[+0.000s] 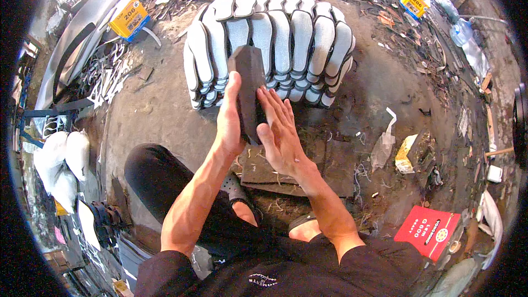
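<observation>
A long dark grey piece (pixel 248 71) with flat sides and an angled top stands upright between my palms; I cannot tell whether it is one block or a stack of strips. My left hand (pixel 228 124) presses its left side, thumb along the edge. Against the right side lies my right hand (pixel 281 140), its fingers stretched forward. Just beyond the piece, white-topped shoe soles (pixel 302 41) with dark edges are piled in overlapping rows. The piece hides part of the front rows.
A dark flat board (pixel 291 173) lies below my hands. Yellow-and-blue boxes (pixel 129 20) stand on both far sides. Cut scraps (pixel 110 74) litter the left. White bags (pixel 60 159) sit at the near left, a red carton (pixel 428 232) at the near right.
</observation>
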{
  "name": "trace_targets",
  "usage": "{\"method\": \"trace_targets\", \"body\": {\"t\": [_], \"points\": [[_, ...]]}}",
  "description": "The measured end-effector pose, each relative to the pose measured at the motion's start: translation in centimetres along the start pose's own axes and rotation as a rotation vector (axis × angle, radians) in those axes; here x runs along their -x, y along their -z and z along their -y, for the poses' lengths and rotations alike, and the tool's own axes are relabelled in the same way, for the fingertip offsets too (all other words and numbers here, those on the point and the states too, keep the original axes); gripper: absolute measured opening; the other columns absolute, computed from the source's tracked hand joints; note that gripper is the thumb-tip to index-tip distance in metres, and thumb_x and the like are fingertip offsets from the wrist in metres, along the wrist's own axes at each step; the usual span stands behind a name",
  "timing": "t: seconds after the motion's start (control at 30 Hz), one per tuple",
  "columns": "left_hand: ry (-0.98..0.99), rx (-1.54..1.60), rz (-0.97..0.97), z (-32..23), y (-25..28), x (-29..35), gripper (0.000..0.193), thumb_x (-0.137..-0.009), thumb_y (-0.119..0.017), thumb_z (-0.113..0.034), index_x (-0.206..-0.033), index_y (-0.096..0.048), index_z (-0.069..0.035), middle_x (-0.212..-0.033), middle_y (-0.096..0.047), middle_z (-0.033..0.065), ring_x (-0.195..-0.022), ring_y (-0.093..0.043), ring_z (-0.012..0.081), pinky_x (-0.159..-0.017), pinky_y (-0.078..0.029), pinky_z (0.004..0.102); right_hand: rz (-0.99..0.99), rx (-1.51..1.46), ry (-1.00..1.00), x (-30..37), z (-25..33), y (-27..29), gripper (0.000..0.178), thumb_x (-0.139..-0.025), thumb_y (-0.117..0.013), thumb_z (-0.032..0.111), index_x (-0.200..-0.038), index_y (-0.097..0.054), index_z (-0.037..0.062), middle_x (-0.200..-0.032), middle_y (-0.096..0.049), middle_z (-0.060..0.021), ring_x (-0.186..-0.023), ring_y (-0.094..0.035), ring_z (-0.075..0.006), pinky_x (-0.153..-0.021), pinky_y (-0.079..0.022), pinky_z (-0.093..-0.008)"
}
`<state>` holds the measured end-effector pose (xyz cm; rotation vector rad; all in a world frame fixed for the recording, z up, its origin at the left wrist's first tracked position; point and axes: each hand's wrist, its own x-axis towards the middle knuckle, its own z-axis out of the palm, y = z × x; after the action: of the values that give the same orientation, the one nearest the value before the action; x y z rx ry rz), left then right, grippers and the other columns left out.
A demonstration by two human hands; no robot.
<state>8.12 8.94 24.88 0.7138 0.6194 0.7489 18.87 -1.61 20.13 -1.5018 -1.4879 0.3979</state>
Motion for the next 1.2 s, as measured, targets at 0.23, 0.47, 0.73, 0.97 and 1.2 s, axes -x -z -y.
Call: {"method": "trace_targets", "body": {"t": [0.23,0.47,0.73,0.97,1.2], "points": [[0.02,0.274,0.1,-1.5,0.6,0.5,0.07,-0.111,-0.051,-0.068,-0.148,-0.065,-0.011,-0.135,-0.076,0.0079,-0.115,-0.076,0.0239,-0.103,-0.061,0.0417,0.007,0.445,0.075,-1.6,2.9,3.2,0.06,-0.12,-0.035,0.041,-0.173,-0.041,0.0124,-0.179,-0.04,-0.0085,-0.168,-0.024,-0.0398,-0.136,-0.003,-0.0597],[0.065,0.351,0.137,-1.3,0.6,0.5,0.07,-0.111,-0.05,-0.069,-0.149,-0.065,-0.012,-0.138,-0.076,0.0093,-0.117,-0.077,0.025,-0.105,-0.061,0.0428,-0.039,0.325,0.074,-1.4,2.8,3.4,0.059,-0.12,-0.037,0.039,-0.172,-0.042,0.0116,-0.179,-0.04,-0.0113,-0.167,-0.028,-0.0394,-0.137,-0.007,-0.0568],[0.062,0.098,0.17,0.7,-0.7,0.4,0.069,-0.117,-0.043,-0.061,-0.155,-0.059,-0.005,-0.147,-0.07,0.0117,-0.129,-0.07,0.0258,-0.114,-0.054,0.0443,-0.221,-0.648,-0.316,-1.6,-1.1,4.7,0.075,-0.103,-0.082,0.04,-0.16,-0.05,0.0034,-0.144,-0.068,-0.0109,-0.121,-0.068,-0.0225,-0.11,-0.051,-0.0366],[-0.043,0.688,0.387,-1.4,-0.5,0.3,0.075,-0.117,-0.042,-0.053,-0.173,-0.034,-0.004,-0.175,-0.035,0.0296,-0.163,-0.035,0.0412,-0.135,-0.031,0.0519,-0.555,-1.149,-0.487,-0.9,-2.1,9.6,0.049,-0.095,-0.069,0.014,-0.143,-0.063,0.0032,-0.128,-0.074,-0.0104,-0.114,-0.073,-0.0284,-0.106,-0.058,-0.0462],[-0.075,0.799,0.467,-1.5,-1.2,0.9,0.081,-0.113,-0.049,-0.058,-0.176,-0.028,-0.012,-0.181,-0.021,0.0289,-0.167,-0.025,0.0423,-0.137,-0.028,0.0499,-0.287,-0.833,-0.421,-1.3,-0.9,6.2,0.068,-0.104,-0.063,0.019,-0.166,-0.039,0.0051,-0.156,-0.056,-0.0128,-0.143,-0.055,-0.0287,-0.124,-0.041,-0.0444]]}}
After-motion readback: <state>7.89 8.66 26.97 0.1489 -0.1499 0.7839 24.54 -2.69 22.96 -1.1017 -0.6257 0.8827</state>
